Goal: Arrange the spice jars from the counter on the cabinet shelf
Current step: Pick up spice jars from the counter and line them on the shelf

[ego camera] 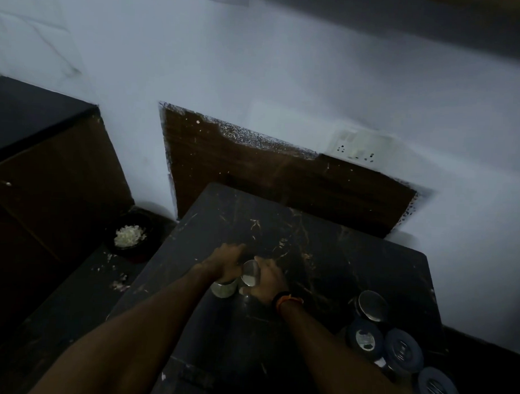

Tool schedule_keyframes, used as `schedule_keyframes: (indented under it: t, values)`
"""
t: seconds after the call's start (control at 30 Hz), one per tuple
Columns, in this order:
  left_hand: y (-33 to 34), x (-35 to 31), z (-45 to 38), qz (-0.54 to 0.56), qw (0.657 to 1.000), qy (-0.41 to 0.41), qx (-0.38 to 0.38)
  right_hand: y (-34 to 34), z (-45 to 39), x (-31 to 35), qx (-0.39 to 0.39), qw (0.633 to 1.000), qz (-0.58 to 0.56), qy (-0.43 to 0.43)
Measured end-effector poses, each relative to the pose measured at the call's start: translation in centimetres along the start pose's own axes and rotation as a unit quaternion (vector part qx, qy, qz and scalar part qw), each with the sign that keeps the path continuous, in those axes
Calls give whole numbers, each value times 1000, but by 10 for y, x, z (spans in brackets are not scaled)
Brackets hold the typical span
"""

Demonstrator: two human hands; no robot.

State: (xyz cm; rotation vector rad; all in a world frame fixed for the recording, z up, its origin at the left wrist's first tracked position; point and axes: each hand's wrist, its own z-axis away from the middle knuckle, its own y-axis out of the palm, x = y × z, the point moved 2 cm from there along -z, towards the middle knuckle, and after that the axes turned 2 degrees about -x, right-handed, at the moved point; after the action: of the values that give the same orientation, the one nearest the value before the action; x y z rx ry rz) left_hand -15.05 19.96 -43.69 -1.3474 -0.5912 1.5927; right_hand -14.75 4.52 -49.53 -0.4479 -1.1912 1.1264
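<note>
Both my hands meet over the middle of the dark marble counter (pixel 324 258). My left hand (pixel 225 262) grips a small spice jar (pixel 223 289) from above; only its pale lower part shows. My right hand (pixel 267 281) holds a second small jar (pixel 250 274) with a shiny metal lid, tilted toward me. The two jars are side by side and nearly touching. Several more jars with dark or metal lids (pixel 371 339) stand clustered at the counter's right front corner. No cabinet shelf is in view.
A dark bin (pixel 130 236) with white scraps sits on the floor left of the counter. A black-topped wooden cabinet (pixel 34 121) stands at the far left. A wall socket (pixel 360 147) and a brown panel (pixel 254 167) lie behind the counter.
</note>
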Motion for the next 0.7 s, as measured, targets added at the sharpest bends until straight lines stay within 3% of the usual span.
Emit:
schedule_keyframes:
  t: [0.47,0.7]
  values:
    - [4,15,6,66,997,-24,13,7,-10,-10,-52,998,-21,-14]
    - [6,8,-3,162,986,-15,-31,-41,-10,-24,-115,982,-146,24]
